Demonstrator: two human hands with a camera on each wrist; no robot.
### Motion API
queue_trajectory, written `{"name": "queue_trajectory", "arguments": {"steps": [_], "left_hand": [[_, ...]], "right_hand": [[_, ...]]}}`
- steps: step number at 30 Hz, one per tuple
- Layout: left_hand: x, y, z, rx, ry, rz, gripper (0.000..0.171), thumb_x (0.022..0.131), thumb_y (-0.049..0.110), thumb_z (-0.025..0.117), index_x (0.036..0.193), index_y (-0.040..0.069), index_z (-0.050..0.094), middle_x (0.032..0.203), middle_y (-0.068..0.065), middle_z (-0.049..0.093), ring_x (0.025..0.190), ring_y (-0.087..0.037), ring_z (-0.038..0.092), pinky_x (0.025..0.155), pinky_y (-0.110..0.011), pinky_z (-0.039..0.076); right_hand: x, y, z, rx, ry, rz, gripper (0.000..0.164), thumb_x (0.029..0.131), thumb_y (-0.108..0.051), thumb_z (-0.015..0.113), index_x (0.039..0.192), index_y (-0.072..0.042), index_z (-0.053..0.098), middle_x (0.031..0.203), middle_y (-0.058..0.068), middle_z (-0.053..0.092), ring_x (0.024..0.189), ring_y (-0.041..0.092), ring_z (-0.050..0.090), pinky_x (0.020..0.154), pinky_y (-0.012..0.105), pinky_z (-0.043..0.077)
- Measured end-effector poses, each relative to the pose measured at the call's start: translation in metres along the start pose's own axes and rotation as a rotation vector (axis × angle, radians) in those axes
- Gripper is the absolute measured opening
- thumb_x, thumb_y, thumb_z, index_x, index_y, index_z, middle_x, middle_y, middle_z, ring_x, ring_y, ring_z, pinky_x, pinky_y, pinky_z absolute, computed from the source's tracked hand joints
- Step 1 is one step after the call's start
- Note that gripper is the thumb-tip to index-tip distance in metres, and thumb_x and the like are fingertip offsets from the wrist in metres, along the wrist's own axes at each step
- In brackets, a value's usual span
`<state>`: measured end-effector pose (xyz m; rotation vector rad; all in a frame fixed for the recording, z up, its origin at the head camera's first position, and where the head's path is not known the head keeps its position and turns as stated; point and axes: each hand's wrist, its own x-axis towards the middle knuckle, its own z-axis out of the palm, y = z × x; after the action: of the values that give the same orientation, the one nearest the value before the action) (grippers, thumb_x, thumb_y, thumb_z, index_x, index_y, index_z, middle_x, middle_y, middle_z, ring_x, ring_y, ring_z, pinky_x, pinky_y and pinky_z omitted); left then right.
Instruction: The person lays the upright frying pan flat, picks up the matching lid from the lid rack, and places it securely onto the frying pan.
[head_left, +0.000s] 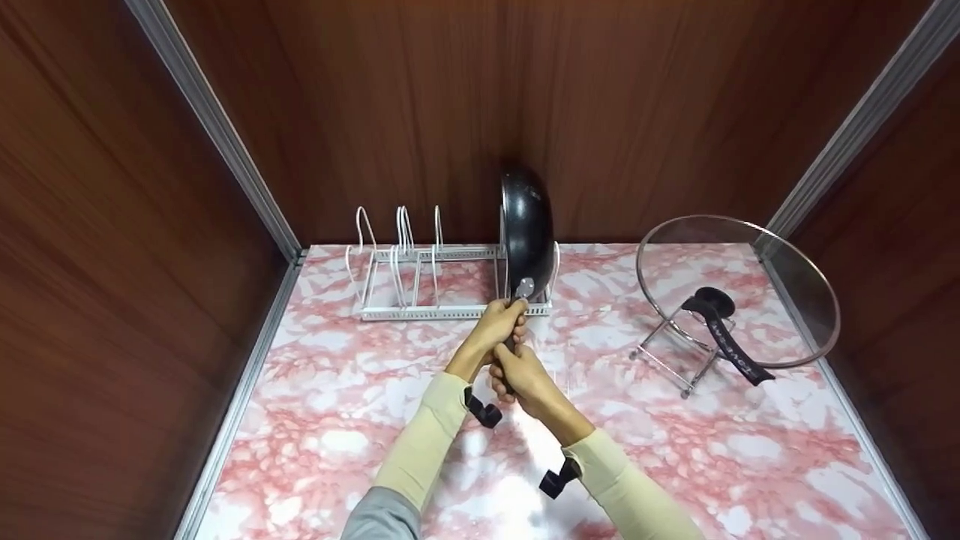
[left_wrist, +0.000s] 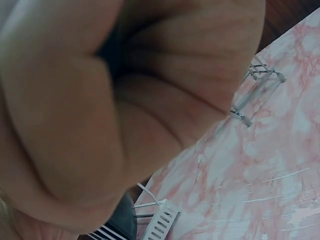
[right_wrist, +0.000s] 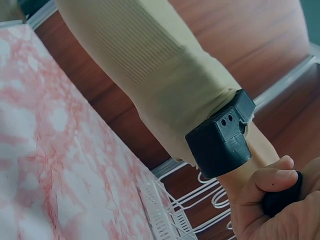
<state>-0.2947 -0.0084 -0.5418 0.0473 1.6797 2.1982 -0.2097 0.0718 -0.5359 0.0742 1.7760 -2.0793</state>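
A black wok is upright on its edge, overlapping the right end of a white wire pan rack, its handle pointing toward me. My left hand grips the handle close to the wok body. Just behind it, my right hand grips the handle nearer its end. In the right wrist view the black handle end shows inside the curled right hand. The left wrist view is mostly filled by the left hand, with a dark bit of handle in its fold.
Several white wire dividers stand along the rack's left part. At the right, a big glass lid with a black handle leans on a small metal stand. Brown panels enclose the marbled red-and-white table.
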Motion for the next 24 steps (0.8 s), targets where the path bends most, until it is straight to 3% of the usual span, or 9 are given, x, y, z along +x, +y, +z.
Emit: {"name": "queue_trajectory", "arguments": {"steps": [10, 24], "left_hand": [[-0.0009, 0.0005, -0.0008, 0.038, 0.005, 0.011, 0.025, 0.111, 0.013, 0.045, 0.086, 0.011, 0.051, 0.067, 0.006, 0.044, 0.049, -0.002, 0.043, 0.044, -0.014, 0.039], [-0.0023, 0.0011, 0.0025, 0.012, 0.005, 0.015, 0.022, 0.110, 0.014, 0.046, 0.089, 0.010, 0.051, 0.068, 0.006, 0.044, 0.050, -0.002, 0.042, 0.044, -0.014, 0.038]], "right_hand": [[0.0002, 0.0007, 0.0007, -0.022, 0.012, -0.001, 0.025, 0.107, -0.015, 0.041, 0.084, -0.009, 0.050, 0.061, -0.005, 0.043, 0.043, 0.005, 0.039, 0.037, 0.018, 0.029], [-0.0030, -0.0032, -0.0009, -0.034, 0.013, -0.002, 0.028, 0.107, -0.016, 0.042, 0.079, -0.011, 0.046, 0.061, -0.005, 0.042, 0.042, 0.005, 0.040, 0.036, 0.019, 0.029]]}}
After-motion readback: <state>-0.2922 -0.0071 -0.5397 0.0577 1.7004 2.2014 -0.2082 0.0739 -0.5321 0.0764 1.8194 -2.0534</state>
